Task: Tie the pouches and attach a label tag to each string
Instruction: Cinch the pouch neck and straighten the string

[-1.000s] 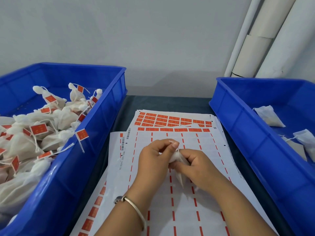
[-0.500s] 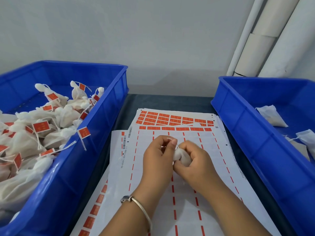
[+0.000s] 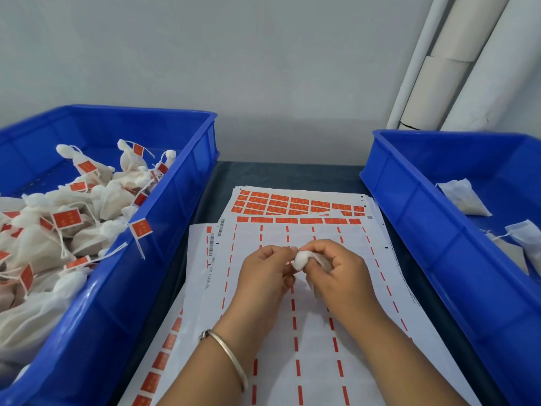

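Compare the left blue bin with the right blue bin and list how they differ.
The left bin is piled with white pouches; the right bin shows only a few. Pouches in the left bin carry orange tags; the right bin's pouches show none. Both are blue plastic crates flanking the label sheets.

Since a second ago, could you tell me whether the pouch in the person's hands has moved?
Yes, slightly. The pouch has shifted away from the person, closer to the row of orange labels on the label sheet, and it no longer hangs down.
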Demonstrator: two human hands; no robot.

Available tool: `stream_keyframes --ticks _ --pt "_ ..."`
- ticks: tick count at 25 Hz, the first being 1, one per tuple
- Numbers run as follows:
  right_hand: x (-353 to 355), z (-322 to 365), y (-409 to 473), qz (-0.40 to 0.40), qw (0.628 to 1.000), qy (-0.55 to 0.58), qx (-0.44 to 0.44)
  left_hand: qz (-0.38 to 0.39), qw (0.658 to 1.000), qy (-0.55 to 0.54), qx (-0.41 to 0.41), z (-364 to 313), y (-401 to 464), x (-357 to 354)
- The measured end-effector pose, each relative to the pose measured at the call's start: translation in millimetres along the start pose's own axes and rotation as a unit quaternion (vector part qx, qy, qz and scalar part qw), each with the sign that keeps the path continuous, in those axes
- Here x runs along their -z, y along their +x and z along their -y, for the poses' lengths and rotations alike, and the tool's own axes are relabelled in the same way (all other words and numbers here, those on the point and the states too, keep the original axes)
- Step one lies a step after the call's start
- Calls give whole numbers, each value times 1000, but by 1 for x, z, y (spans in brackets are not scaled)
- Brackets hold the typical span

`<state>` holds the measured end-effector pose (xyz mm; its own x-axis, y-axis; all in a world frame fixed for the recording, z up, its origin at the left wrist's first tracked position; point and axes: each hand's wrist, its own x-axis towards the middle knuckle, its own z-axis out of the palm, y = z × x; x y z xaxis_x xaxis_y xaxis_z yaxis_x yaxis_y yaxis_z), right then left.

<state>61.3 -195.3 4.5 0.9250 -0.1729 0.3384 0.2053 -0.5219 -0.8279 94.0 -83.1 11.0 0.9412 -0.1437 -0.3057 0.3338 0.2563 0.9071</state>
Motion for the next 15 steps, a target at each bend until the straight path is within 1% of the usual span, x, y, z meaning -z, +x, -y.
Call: stream_keyframes --ticks 3,5,7,8,10,11,15 --pt "0 -2 2 17 999 -4 -47 6 999 18 -29 0 0 1" --pt "1 -2 4 8 996 22 -83 49 995 41 -72 0 -1 4" --pt "4 -2 6 6 992 51 -113 87 985 105 -106 0 -3 4" --pt "5 -1 7 13 990 63 -122 88 979 139 -121 1 -3 3" --pt "7 1 7 36 986 85 -137 53 971 180 -151 3 -2 2" --pt "8 1 6 46 983 98 -148 34 969 183 -161 3 0 2" --pt "6 -2 6 91 964 147 -203 -10 971 159 -176 2 5 7"
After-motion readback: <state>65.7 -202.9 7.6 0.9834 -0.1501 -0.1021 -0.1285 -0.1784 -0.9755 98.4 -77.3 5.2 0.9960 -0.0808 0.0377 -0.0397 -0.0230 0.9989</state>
